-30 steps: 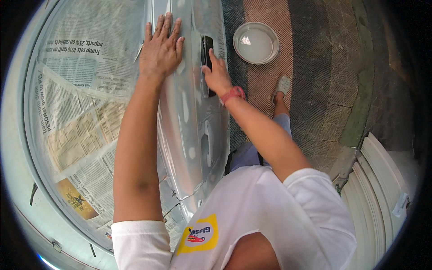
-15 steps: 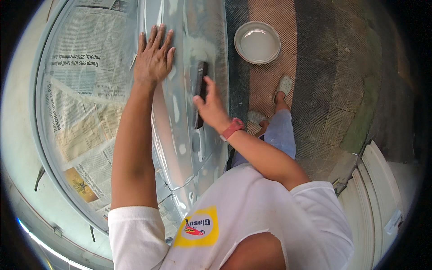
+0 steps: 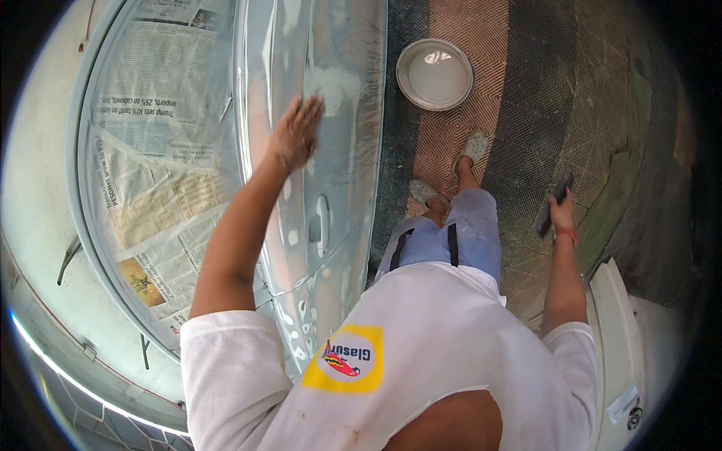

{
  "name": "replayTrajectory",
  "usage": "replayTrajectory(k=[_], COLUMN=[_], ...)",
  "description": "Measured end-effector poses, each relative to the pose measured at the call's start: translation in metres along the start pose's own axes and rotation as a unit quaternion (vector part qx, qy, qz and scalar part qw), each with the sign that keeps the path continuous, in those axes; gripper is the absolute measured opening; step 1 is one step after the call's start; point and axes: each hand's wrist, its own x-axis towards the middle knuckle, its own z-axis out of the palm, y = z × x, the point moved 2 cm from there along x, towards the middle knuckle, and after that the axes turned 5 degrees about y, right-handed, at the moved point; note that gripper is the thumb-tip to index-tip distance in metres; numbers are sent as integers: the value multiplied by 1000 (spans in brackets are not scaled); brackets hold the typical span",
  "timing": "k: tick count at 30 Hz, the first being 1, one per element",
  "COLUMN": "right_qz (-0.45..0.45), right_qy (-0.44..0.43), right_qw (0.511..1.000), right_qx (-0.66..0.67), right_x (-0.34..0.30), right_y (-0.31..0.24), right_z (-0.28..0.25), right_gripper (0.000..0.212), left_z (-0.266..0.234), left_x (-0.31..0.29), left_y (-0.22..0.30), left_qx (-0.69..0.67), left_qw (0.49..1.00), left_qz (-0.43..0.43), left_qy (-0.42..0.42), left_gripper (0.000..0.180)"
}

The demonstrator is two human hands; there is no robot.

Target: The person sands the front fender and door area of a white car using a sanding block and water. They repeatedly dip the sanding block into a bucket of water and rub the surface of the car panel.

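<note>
My left hand (image 3: pixel 297 134), fingers stretched out and a little blurred, is over the glossy grey car door (image 3: pixel 346 161); whether it touches the surface I cannot tell. Close by on the panel is a whitish sanded patch (image 3: pixel 331 84), and a door handle (image 3: pixel 323 224) lies nearer to me. Out to the right, above the floor and away from the car, my right hand (image 3: pixel 562 212) is closed around a long dark sanding block (image 3: pixel 544 219). That hand partly hides the block.
Newspaper (image 3: pixel 162 75) covers the car window at left. A round whitish basin with liquid (image 3: pixel 435 74) stands on the patterned floor mat (image 3: pixel 466 37), beyond my feet in clogs (image 3: pixel 471 146). A white panel (image 3: pixel 620 331) stands at the lower right.
My right hand has swung off the door to the far right with the sanding block. My left hand has come off the window edge and moved right and nearer, over the door.
</note>
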Motion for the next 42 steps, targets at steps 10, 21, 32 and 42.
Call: replayTrajectory(k=[10, 21, 32, 42], right_qz=[127, 201, 144, 123], right_qy=[-39, -93, -78, -100], right_qw=[986, 971, 984, 985], right_qx=[-96, 91, 77, 65], right_x=[-97, -141, -145, -68], right_y=[179, 96, 182, 88], right_z=[-11, 26, 44, 3], right_gripper=[82, 78, 81, 77], left_z=[34, 31, -23, 12], left_x=[-141, -96, -23, -169], left_y=[134, 43, -22, 116], left_qx=[-148, -138, -89, -186], left_qw=[986, 990, 989, 975], left_qz=[19, -25, -117, -92], left_qy=[-73, 11, 7, -85], left_gripper=[88, 82, 88, 88])
